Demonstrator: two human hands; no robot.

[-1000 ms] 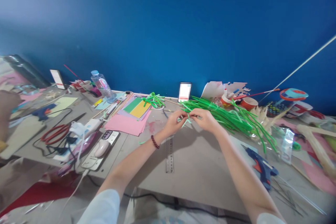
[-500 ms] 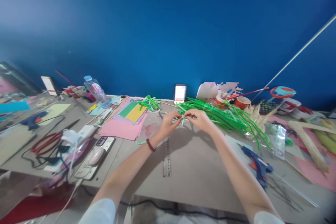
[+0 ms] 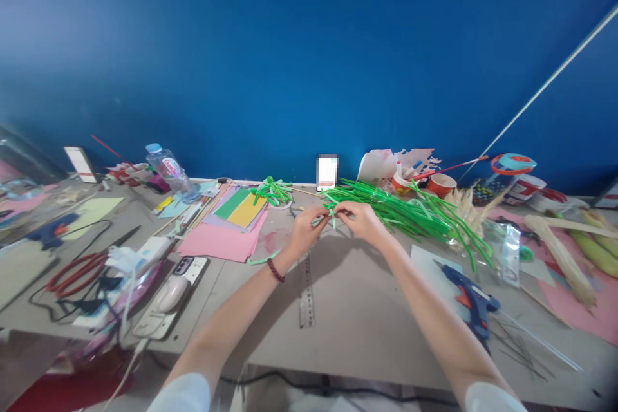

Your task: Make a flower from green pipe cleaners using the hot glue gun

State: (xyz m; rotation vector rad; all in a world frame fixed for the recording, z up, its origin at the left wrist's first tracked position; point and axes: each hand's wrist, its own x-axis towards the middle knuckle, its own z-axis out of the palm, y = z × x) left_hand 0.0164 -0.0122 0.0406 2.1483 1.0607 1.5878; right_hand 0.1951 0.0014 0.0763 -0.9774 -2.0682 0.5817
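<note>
Both of my hands meet above the middle of the grey table (image 3: 367,315). My left hand (image 3: 305,230) and my right hand (image 3: 361,220) pinch a small light-green strip piece (image 3: 331,216) between their fingertips. A red bead bracelet sits on my left wrist. Just behind the hands lies a long bundle of green stems (image 3: 410,214), spreading to the right. A metal ruler (image 3: 306,290) lies flat under my left forearm.
A blue glue gun (image 3: 470,301) lies at the right, near thin wires. Stacked coloured paper (image 3: 230,226), a green pipe-cleaner bunch (image 3: 271,192) and a water bottle (image 3: 168,170) are at the left. A phone (image 3: 189,266), mouse, cables and red ring lie far left. Cups and straw bundles stand far right.
The view has tilted up and shifted a little. My hands stay together on the green piece, working it with small finger movements; a loose green strip now lies near my left wrist.
</note>
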